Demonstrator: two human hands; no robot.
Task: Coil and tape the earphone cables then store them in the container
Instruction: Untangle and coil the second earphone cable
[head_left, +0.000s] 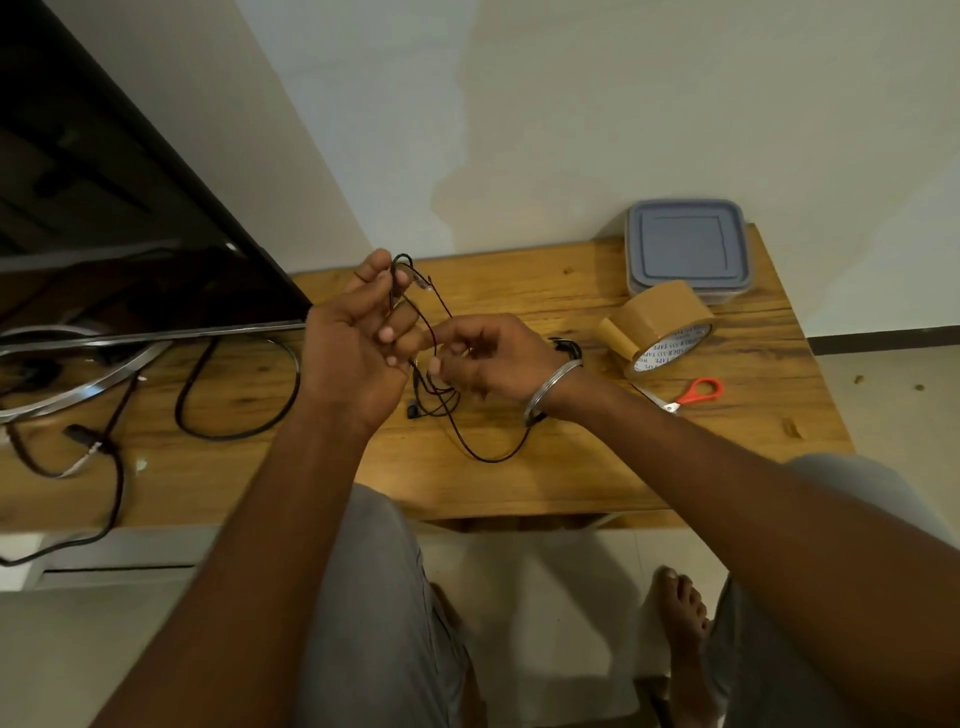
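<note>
Head view, near to far. Nearest the front edge of the tabletop (571, 483), a slack loop of the earphone cable (488, 458) lay on the wood, one earbud (412, 411) just left of it. From there the cable rose into your hands, held above the middle of the tabletop. Your left hand (353, 343) was raised, palm toward you, fingers curled round several strands; the cable arched over the tip of the topmost finger. Your right hand (483, 358) pinched a strand between thumb and forefinger, close beside the left fingers. Whether the strands made a full turn round the left hand, I couldn't tell.

Handling, my read: thin, light, limp wire, springy enough to uncoil if let go, prone to snag on itself. No force was needed; yanking at the earbud or plug joints was the risk. Best hold: anchor the coil in the left fingers, feed with the right pinch a little down the free run, light tension.

Behind your right wrist sat a dark bundle (566, 345), too hidden to name. Toward the right edge: red-handled scissors (698, 391), then the brown tape roll (660, 322) farther back. At the far right corner: the container (688, 249), lid on, just behind the tape; touching or not, couldn't tell. Lid had to come off before storing, I'd judge.
</note>
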